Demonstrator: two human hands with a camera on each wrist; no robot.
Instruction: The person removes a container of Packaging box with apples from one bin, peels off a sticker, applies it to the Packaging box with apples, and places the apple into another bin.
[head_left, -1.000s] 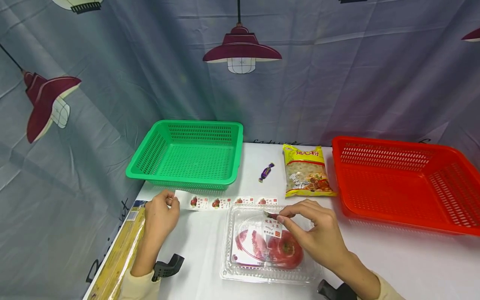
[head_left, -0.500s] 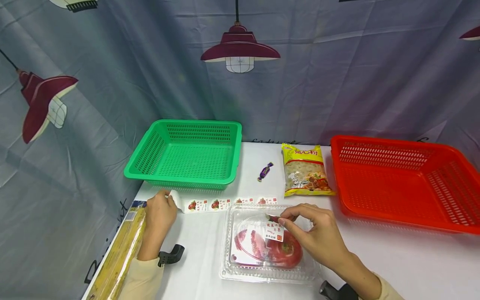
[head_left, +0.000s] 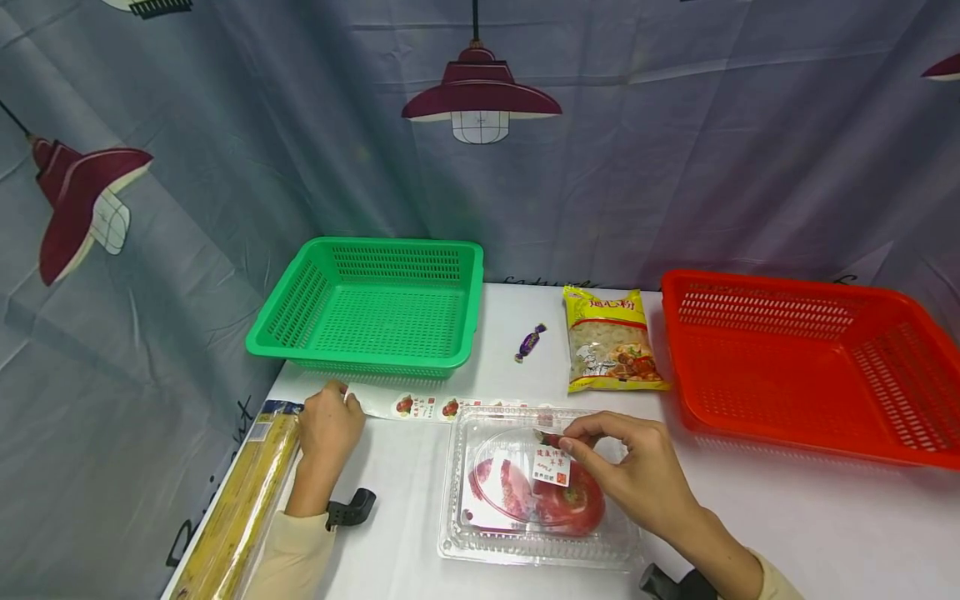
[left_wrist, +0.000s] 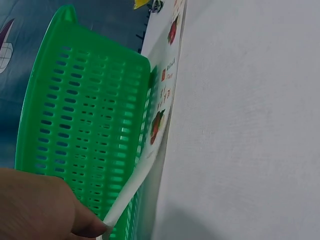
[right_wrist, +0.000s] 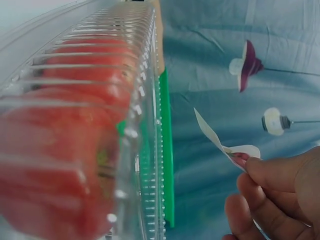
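Observation:
My left hand (head_left: 330, 422) pinches the left end of a white strip of stickers (head_left: 429, 407) printed with red fruit; the left wrist view shows the strip (left_wrist: 132, 187) rising in a bend to the thumb tip. Between thumb and forefinger, my right hand (head_left: 633, 468) holds a single white sticker (head_left: 552, 465) over a clear plastic clamshell box (head_left: 459, 521). Inside the box are red, round fruits (head_left: 576, 504). In the right wrist view the sticker (right_wrist: 212, 135) is curled and stands apart from the lid. The strip's right end meets the box's back edge.
Behind the strip stands a green basket (head_left: 375, 364), and a red basket (head_left: 795, 442) is at the right. A purple-wrapped candy (head_left: 530, 342) and a yellow bag of pasta (head_left: 617, 342) lie between them. A long yellow package (head_left: 240, 508) runs along the left table edge.
My left hand has shifted slightly right, and the strip has slid right toward the box. The sticker in my right hand hangs a little lower, over the lid.

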